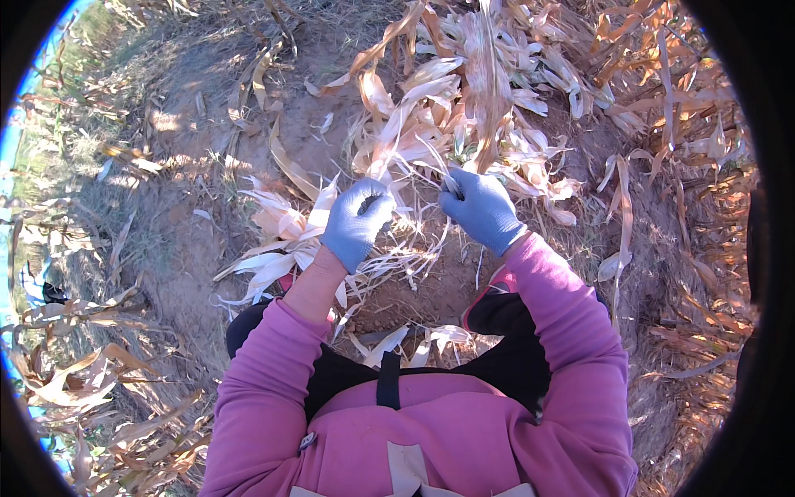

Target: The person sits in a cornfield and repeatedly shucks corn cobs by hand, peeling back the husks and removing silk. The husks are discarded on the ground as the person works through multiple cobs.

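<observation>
Both of my hands wear blue-grey gloves and are raised side by side in front of my knees. My left hand point(360, 219) is closed, its fingers curled at the lower end of a pale dry corn husk point(387, 157). To its right, my right hand point(483, 209) pinches thin, pale husk strips point(432, 170) between thumb and fingers. Several of these strips cross the gap between the hands. Just beyond lies a heap of dry corn husks point(517, 124). A smaller bunch of husks point(286, 219) lies beside my left hand. The fingertips are partly hidden.
Shredded husk fibres point(402, 261) lie on the brown soil between my feet. A pink-edged dark shoe point(497, 290) is below my right hand. Dry corn stalks and leaves point(704, 248) line the right side, with more leaves point(83, 381) at the lower left.
</observation>
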### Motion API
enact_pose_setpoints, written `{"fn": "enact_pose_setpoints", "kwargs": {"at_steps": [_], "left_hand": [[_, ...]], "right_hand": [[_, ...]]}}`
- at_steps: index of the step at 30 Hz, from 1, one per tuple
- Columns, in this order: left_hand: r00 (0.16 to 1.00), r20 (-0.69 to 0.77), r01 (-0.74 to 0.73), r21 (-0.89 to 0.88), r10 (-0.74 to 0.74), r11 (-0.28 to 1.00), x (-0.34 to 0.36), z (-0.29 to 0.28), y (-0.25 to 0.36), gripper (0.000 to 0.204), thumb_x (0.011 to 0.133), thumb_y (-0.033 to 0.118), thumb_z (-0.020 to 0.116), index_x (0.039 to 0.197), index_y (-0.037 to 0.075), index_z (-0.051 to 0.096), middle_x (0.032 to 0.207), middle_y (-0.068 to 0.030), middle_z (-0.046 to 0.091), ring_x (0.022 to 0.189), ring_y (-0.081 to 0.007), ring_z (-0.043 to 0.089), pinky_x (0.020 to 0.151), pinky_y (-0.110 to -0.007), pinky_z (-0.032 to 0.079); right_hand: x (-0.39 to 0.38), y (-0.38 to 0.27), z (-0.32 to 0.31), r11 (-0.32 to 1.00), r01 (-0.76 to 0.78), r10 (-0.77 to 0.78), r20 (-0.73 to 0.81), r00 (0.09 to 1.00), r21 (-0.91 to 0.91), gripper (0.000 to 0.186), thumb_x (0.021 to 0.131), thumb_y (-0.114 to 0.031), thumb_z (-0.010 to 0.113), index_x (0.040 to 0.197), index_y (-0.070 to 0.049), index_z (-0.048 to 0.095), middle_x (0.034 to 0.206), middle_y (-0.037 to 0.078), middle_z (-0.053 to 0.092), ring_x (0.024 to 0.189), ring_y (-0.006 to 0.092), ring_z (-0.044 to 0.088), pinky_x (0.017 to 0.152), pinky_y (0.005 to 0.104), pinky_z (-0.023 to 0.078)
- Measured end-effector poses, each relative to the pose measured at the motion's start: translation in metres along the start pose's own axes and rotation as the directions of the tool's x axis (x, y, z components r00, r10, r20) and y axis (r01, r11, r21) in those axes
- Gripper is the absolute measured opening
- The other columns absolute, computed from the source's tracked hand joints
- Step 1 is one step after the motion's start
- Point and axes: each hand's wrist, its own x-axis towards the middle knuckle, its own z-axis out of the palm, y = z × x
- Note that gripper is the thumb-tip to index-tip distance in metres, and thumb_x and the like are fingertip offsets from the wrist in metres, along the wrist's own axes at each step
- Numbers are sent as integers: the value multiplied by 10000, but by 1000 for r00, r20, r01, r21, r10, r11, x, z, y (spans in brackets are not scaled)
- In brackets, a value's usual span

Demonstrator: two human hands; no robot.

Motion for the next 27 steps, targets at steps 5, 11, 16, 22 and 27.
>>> {"fn": "enact_pose_setpoints", "kwargs": {"at_steps": [5, 11, 16, 22, 27], "left_hand": [[997, -77, -16, -57, 11, 998, 10, -25, 1, 20, 855, 32, 577, 868, 30, 591, 730, 5, 554, 663, -65, 521, 596, -212, 426], [985, -167, -31, 7, 31, 1000, 12, -36, -1, 33, 843, 46, 575, 856, 20, 590, 710, -17, 545, 627, -92, 526, 573, -228, 419], [996, -86, -21, 1, 21, 1000, 11, -32, -4, 36, 862, 47, 571, 874, 18, 589, 741, -25, 554, 640, -97, 530, 594, -236, 429], [989, 145, -22, 56, 14, 998, -1, -13, 6, 45, 884, 58, 556, 881, 19, 579, 797, -26, 572, 730, -100, 548, 674, -243, 450], [947, 313, -164, 267, 75, 950, 0, 3, 19, 67, 874, 66, 562, 880, 2, 580, 807, -40, 574, 756, -99, 552, 692, -253, 448]], "right_hand": [[14, 52, -43, 973, -15, -49, -265, 963, -232, 150, 816, -205, 588, 787, -61, 559, 692, 153, 597, 672, 369, 595, 599, 446, 469], [13, 92, -91, 905, -230, 33, -479, 877, -359, 155, 841, -213, 576, 837, -59, 555, 690, 161, 608, 648, 342, 609, 585, 414, 472], [6, 59, -96, 798, -165, 279, -114, 953, 579, 50, 836, -78, 572, 853, -46, 538, 787, 47, 633, 597, 99, 591, 547, 246, 470], [-3, -13, -36, 668, -331, -6, 449, 893, 667, 313, 902, -229, 588, 1126, -12, 564, 853, 51, 637, 690, 104, 632, 611, 226, 507], [0, -11, -9, 558, -386, -79, 509, 857, 735, 486, 882, -370, 639, 1200, -11, 558, 784, 3, 575, 639, 62, 542, 578, 194, 439]]}}
